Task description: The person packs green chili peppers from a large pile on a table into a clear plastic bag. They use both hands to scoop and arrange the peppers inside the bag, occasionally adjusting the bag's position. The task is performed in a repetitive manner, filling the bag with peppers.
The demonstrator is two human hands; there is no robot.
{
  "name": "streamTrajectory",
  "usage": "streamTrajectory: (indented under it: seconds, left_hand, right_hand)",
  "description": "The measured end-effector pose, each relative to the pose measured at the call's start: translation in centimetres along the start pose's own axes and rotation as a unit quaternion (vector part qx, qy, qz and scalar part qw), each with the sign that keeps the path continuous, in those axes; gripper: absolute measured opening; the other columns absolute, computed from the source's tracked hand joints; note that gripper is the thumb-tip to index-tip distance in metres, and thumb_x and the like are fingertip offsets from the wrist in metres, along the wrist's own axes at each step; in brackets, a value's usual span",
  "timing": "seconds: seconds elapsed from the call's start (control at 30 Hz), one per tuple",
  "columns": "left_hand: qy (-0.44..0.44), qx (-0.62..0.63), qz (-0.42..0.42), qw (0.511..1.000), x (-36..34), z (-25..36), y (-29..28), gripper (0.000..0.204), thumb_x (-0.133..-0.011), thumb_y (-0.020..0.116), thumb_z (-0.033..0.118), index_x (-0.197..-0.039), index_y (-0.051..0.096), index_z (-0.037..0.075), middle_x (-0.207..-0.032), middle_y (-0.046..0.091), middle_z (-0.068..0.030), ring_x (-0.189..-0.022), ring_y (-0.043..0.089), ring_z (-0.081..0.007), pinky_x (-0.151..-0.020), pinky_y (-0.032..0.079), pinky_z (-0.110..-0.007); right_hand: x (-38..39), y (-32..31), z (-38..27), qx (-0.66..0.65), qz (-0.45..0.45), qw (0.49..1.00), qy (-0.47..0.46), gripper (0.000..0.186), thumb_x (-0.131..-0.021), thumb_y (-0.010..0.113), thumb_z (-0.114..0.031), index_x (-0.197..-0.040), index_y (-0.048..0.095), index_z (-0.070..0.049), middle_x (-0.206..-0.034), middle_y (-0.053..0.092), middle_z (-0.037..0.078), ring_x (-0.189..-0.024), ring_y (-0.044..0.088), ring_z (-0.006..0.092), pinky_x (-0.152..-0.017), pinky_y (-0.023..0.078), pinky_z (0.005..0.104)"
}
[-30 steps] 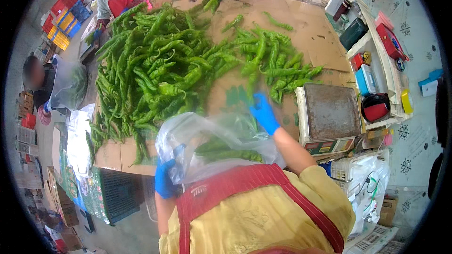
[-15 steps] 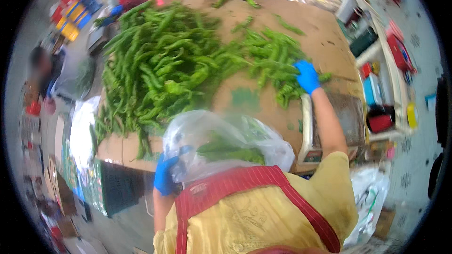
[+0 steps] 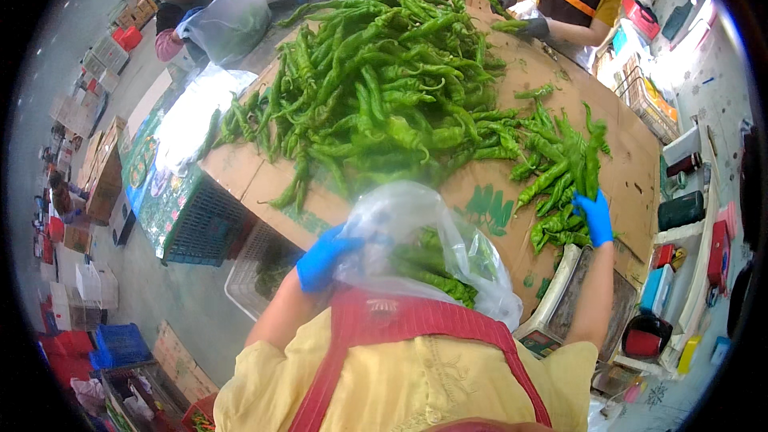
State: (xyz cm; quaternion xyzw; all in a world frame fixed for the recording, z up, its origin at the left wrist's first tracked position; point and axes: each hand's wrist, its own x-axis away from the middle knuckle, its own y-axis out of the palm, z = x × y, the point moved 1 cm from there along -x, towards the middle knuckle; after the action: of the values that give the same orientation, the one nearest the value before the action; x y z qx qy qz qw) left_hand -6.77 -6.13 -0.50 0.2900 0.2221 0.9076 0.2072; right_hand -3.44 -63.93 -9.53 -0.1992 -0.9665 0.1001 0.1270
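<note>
A large heap of long green peppers covers the far and middle part of the cardboard-topped table. My left hand, in a blue glove, is closed on the left side of a clear plastic bag close to my apron. Several peppers lie inside the bag, blurred through the plastic. At the right, my blue-gloved right hand grips a few green peppers by their lower ends, their other ends pointing away from me. Beneath and beside that hand spreads a smaller pile of peppers.
A scale with a flat metal top stands under my right forearm. Beyond it is a white rack of small items. Green crates stand left of the table. Co-workers' gloved hands work at the far edge.
My right hand has closed on some peppers and raised them from the small pile. My left hand keeps its hold on the bag. The whole view has shifted and turned.
</note>
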Motion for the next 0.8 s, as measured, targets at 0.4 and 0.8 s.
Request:
streamTrajectory:
  seconds: [0.4,0.8]
  left_hand:
    - [0.014,-0.032,0.017,0.999,-1.6,-1.2,-3.1,0.055,-0.083,0.058,0.023,-0.133,0.049,0.000,-0.117,0.062,-0.0089,-0.093,0.059,-0.0145,-0.079,0.048,-0.027]
    - [0.028,-0.042,0.018,0.999,-2.5,-0.6,-1.5,0.069,-0.075,0.063,0.031,-0.136,0.044,0.002,-0.112,0.064,-0.0148,-0.093,0.061,-0.0187,-0.076,0.049,-0.028]
  right_hand:
    - [-7.4,17.4,4.2,0.306,0.362,0.876,0.096,0.085,-0.077,0.072,-0.028,-0.144,0.024,-0.006,-0.128,0.053,0.025,-0.108,0.057,0.0412,-0.088,0.047,0.0499]
    - [0.6,11.9,1.1,-0.284,-0.063,0.954,0.076,0.063,-0.076,0.071,-0.010,-0.133,0.044,-0.006,-0.112,0.060,0.010,-0.097,0.060,0.0228,-0.083,0.051,0.0399]
